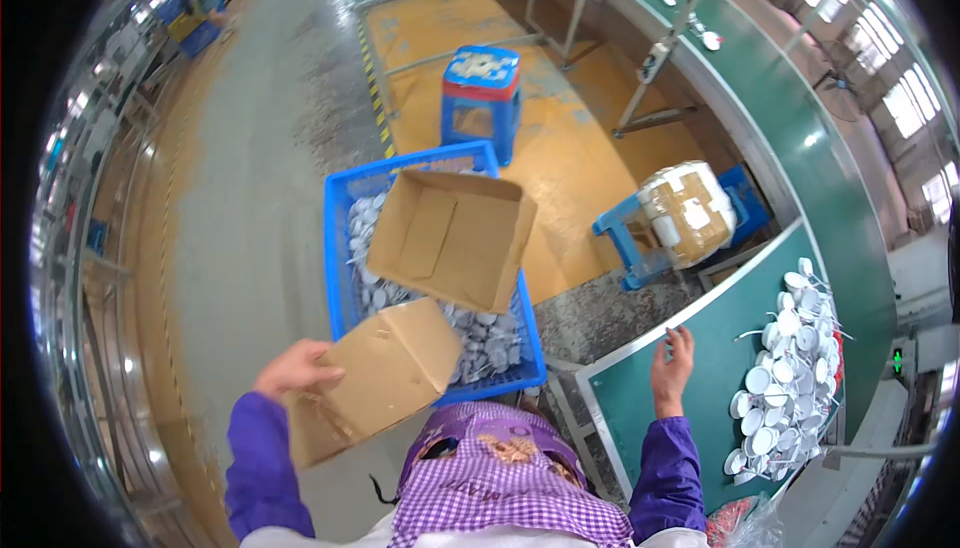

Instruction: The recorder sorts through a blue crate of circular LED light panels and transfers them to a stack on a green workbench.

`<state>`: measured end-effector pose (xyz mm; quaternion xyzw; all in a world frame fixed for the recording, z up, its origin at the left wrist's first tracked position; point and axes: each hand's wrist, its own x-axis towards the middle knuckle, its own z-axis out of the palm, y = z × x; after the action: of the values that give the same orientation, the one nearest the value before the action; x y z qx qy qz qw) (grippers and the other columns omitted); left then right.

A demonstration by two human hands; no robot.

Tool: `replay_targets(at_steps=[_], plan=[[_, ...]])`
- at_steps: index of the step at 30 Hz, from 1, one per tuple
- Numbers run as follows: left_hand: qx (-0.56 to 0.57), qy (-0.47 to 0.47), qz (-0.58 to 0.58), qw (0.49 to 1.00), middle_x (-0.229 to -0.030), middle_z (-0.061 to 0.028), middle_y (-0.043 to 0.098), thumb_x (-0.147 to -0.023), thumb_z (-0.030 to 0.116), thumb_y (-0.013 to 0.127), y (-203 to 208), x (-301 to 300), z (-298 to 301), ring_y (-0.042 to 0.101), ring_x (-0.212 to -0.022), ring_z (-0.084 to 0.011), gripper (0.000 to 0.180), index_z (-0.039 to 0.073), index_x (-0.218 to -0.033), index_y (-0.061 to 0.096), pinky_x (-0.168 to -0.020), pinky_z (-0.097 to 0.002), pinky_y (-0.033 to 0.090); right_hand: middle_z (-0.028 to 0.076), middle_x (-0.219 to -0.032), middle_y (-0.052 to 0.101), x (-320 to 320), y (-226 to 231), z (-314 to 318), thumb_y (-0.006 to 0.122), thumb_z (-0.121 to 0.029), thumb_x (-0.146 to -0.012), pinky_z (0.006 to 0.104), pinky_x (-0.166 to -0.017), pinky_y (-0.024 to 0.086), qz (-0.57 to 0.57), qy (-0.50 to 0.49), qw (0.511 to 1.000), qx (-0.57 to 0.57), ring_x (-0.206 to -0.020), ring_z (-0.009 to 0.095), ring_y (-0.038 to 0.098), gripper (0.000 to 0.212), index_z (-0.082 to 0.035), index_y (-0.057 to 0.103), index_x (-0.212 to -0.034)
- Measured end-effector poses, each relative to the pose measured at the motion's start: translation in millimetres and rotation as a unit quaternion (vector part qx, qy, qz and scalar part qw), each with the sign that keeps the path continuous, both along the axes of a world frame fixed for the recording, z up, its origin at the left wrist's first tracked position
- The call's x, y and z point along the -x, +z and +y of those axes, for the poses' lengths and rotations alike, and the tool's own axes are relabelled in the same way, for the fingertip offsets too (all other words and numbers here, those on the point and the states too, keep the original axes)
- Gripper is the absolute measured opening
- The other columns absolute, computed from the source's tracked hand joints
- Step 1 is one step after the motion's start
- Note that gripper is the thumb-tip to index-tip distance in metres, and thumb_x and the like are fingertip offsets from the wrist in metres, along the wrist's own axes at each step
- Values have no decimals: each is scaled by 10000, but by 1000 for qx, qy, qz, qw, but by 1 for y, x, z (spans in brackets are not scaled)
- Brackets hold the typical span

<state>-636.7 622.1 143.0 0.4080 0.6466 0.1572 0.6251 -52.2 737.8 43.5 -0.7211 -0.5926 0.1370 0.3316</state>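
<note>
My left hand (299,369) grips the edge of a brown cardboard box (385,373), its thumb over the rim. That box is tilted beside my lap and overlaps the near left side of a blue plastic crate (333,248). Many small white round parts with wires (490,343) fill the crate. Resting on top of them is a second cardboard box (440,238), its inside bare. My right hand (673,368) holds nothing; its fingers are apart above the near edge of the green worktable (640,428). A heap of white round parts with wires (780,388) lies on the table to its right.
A blue stool with a red band (482,98) stands beyond the crate. Another blue stool (630,238) carries a taped cardboard seat (690,213) under the table's inner side. A metal post (655,63) rises from the far bench. A clear plastic bag (750,523) lies near my right sleeve.
</note>
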Motion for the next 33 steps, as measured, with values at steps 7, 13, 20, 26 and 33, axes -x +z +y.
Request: replay_targets(at_steps=[7, 13, 20, 26, 33], plan=[[-196, 166, -35, 966, -1045, -68, 656, -850, 35, 608, 84, -15, 61, 605, -941, -145, 297, -40, -1136, 585, -841, -297, 474, 189, -1215, 541, 4, -9, 45, 585, -26, -804, 388, -912, 459, -37, 45, 996, -64, -1106, 361, 540, 257, -22, 617, -1059], [-390, 129, 163, 897, -1023, -103, 668, -846, 70, 611, -30, -46, 178, 617, -916, -161, 298, -55, -1116, 583, -794, -310, 483, 178, -1117, 581, -16, -31, 93, 574, 9, -786, 393, -861, 473, -59, 75, 990, -99, -1027, 365, 569, 239, -20, 605, -1021], [-288, 132, 506, 802, -743, -215, 626, -877, 210, 564, -216, -144, 298, 620, -742, -405, 166, 44, -870, 561, -631, -508, 473, 135, -1099, 592, -66, -81, 108, 570, -11, -775, 413, -877, 426, -124, 14, 990, -59, -1022, 335, 555, 276, -32, 597, -1050], [-217, 138, 487, 834, -798, -245, 640, -882, 184, 561, -297, -219, 349, 628, -790, -419, 191, -6, -891, 583, -684, -511, 489, 98, -1069, 598, -65, -89, 116, 615, -57, -763, 382, -894, 369, -173, 37, 983, -37, -1004, 280, 559, 270, -36, 603, -1032], [-168, 130, 434, 876, -835, -264, 637, -864, 182, 554, -292, -281, 342, 618, -825, -431, 228, -18, -971, 554, -736, -518, 475, 105, -1046, 600, -75, -92, 124, 626, -72, -755, 385, -897, 370, -190, 27, 981, 4, -1004, 283, 551, 271, -41, 609, -1024]])
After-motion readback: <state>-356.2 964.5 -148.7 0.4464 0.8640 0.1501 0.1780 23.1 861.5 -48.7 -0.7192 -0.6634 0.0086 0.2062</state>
